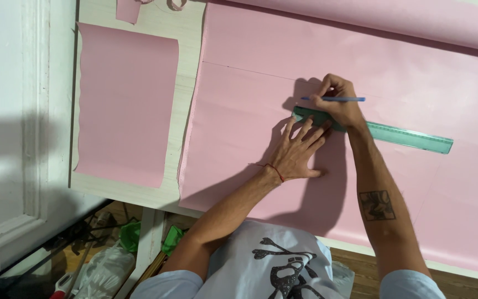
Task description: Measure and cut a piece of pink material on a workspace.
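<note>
I see a thin blue pen [336, 99] lying almost level in my right grip [338, 105]. A long green see-through ruler [399, 134] lies flat under both grips, slanting right. Below everything lies the big pink paper sheet [250, 94], flat under my left grip [297, 155].

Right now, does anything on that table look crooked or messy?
Mostly tidy. The left hand presses the green ruler flat on the big pink sheet; the right hand holds a blue pen. Only the smaller pink sheet has wavy, uneven side edges.
</note>
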